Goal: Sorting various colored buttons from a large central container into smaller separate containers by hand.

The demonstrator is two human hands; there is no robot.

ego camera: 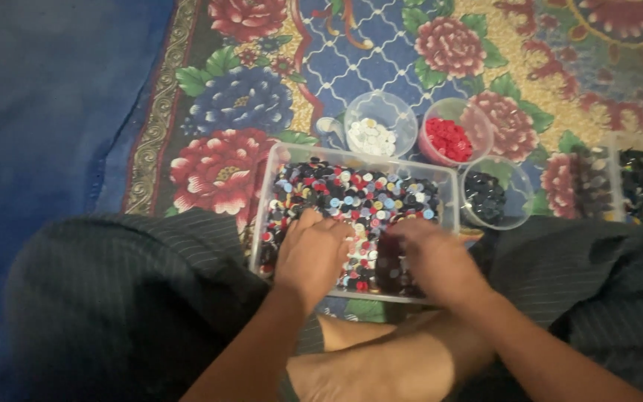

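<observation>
A clear plastic tray (452, 195) full of mixed coloured buttons (359, 193) lies on the carpet in front of my crossed legs. My left hand (310, 253) rests palm down on the buttons at the tray's near left, fingers curled into them. My right hand (433, 257) lies on the buttons at the near right, fingertips pressed among dark ones. I cannot tell whether either hand pinches a button.
Three small clear bowls stand behind the tray: white buttons (371, 136), red buttons (449, 139), dark buttons (485, 197). Another clear box (638, 182) of dark buttons sits at the far right. A flowered carpet (240, 97) lies underneath, a blue floor (39, 112) to the left.
</observation>
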